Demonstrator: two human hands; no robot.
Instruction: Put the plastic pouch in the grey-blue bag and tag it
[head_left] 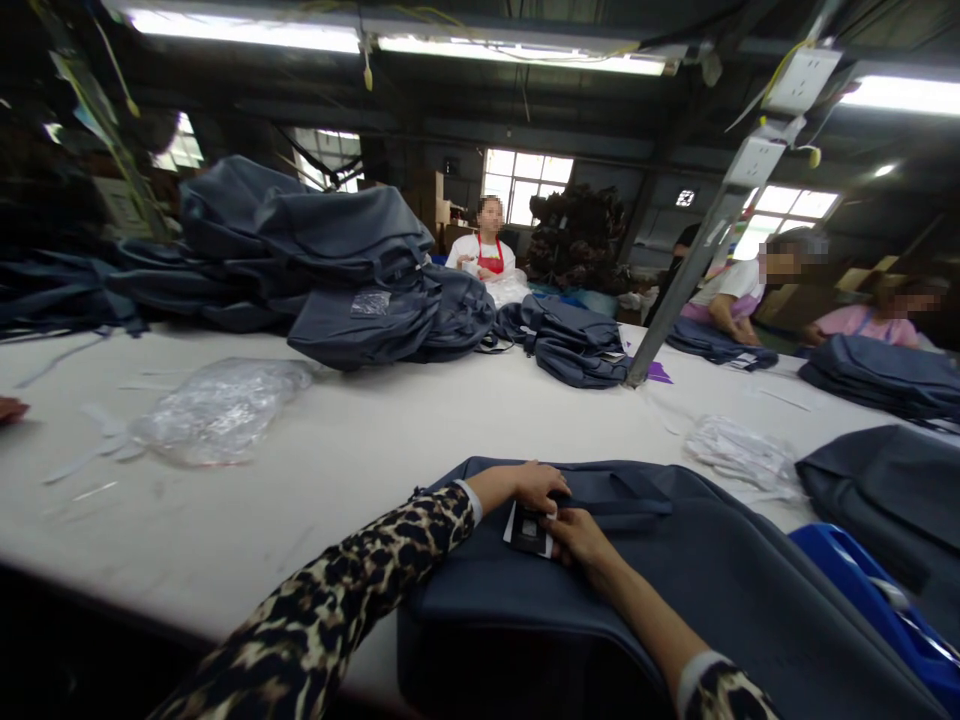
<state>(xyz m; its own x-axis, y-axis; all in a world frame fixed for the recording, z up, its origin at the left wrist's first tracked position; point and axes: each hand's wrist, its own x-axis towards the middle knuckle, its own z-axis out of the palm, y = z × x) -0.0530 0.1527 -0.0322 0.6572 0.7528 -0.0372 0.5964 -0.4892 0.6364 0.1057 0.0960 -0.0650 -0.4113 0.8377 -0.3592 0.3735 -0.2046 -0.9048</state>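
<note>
The dark tag [529,529] is pinched by the right hand [574,532] on the navy bag [720,580] at the table's [360,450] near edge; the left hand [534,484] is laid flat beside it; bare tabletop lies left.

We count two hands, left hand [525,485] and right hand [574,535], one hang tag [527,530], one flat navy backpack [675,580], one clear plastic bag [217,408], one blue bin [877,590], three seated people; heaped backpacks uncountable.
</note>
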